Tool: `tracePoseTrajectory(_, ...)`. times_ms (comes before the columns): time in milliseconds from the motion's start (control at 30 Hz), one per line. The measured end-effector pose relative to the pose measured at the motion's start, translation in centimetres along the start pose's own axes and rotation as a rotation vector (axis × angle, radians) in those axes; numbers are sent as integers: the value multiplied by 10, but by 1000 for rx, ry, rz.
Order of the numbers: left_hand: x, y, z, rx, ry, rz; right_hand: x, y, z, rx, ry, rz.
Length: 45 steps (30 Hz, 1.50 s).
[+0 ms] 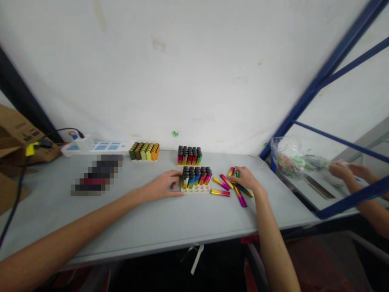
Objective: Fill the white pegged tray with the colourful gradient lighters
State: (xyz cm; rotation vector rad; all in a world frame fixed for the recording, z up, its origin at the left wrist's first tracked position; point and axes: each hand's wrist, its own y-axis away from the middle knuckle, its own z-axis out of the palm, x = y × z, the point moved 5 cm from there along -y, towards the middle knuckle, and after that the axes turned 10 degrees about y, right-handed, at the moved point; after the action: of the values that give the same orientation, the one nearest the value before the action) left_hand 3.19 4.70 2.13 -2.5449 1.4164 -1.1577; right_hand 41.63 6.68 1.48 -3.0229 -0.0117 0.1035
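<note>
Left hand (164, 185): grip half open, thumb and fingers parted around the left end of the white rack (199, 189); firmness of hold cannot be told; a small dark item (173, 185) shows at the palm, too unclear to name. Right hand (247, 178): grip curled low over the loose shiny sticks (220, 192); whether it has one cannot be told, the fingertips being hidden. Risks, as judged: a stick drawn from the crossed heap may roll or drag its neighbours, the surfaces looking smooth; a nudge from the left hand may shift the rack, if the hold is light. Lighters (197, 178): on the bench (152, 227), between the hands, upright in the rack; black tops, bodies in blue, yellow, red and magenta; near-side holes vacant. Loose shiny sticks: right of the rack, mostly red, yellow and magenta; behind, a second black-topped group (189, 156).
</note>
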Motion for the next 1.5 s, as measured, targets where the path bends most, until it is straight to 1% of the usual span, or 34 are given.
tracePoseTrajectory(67,0,0,0,-3,-5,-4,3,1,3,32,-28,18)
tracePoseTrajectory(100,-1,0,0,-4,-8,-6,3,1,4,46,-53,4)
tracePoseTrajectory(233,-1,0,0,1,-20,-1,-5,1,7,46,-147,-119)
tracePoseTrajectory(300,-1,0,0,5,-22,1,-9,1,3,63,-157,-134)
tracePoseTrajectory(400,0,0,-1,9,-16,-1,-10,2,-8,151,-177,-92)
tracePoseTrajectory(500,1,0,-1,10,-11,-1,-10,4,-21,239,-272,-54)
tracePoseTrajectory(633,1,0,0,8,-12,6,-15,6,-41,376,-473,-27)
tracePoseTrajectory(700,0,0,0,6,-13,8,-24,8,-50,408,-609,-57)
tracePoseTrajectory(767,-1,0,1,3,-13,3,-40,12,-62,404,-697,-128)
tracePoseTrajectory(867,-1,1,1,0,-9,-8,-74,28,-85,385,-739,-282)
tracePoseTrajectory(967,1,1,0,1,-3,-10,-113,49,-103,283,-776,-433)
tracePoseTrajectory(1067,3,0,-1,7,10,-4,-141,65,-112,232,-747,-495)
tracePoseTrajectory(1133,5,0,-1,7,13,2,-150,69,-112,209,-710,-509)
tracePoseTrajectory(1200,5,0,-1,4,11,6,-155,69,-109,192,-675,-518)
tracePoseTrajectory(1367,2,0,0,3,9,11,-161,65,-103,194,-556,-560)
tracePoseTrajectory(1500,3,0,-1,3,12,2,-165,62,-96,170,-473,-577)
